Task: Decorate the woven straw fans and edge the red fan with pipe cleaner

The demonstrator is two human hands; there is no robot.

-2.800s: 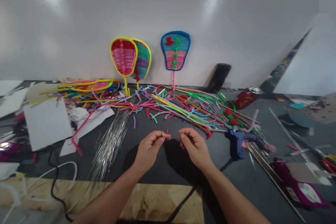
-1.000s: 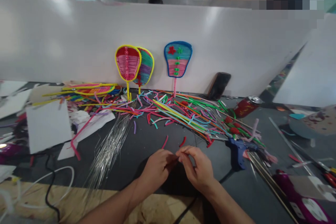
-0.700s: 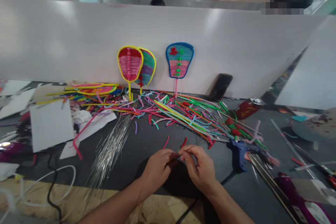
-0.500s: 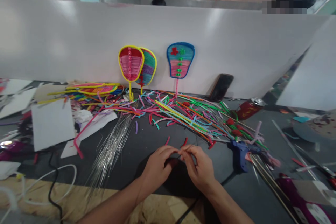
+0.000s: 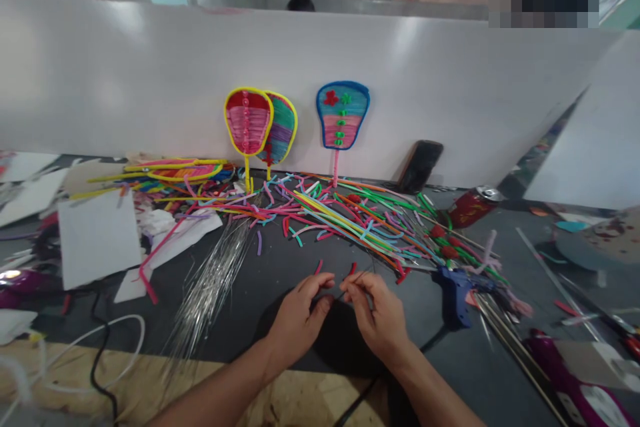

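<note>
Over the dark table near its front edge, my right hand pinches a thin wire, only faintly visible, between thumb and fingertips. My left hand is just to its left, thumb and fingers parted, with nothing visible in them. Short pieces of pipe cleaner, one pink and one red, lie just beyond my fingertips. To the left is a spread bundle of thin silver wires. Farther back lies a heap of coloured pipe cleaners.
Fan shapes, one yellow-rimmed and one blue-rimmed, lean on the white partition. Rightward are a phone, a red can and a blue glue gun. White card and cables lie left.
My hands have parted slightly. The left one has opened its pinch and drawn a little to the left, while the right one keeps its fingertips together on the wire.
</note>
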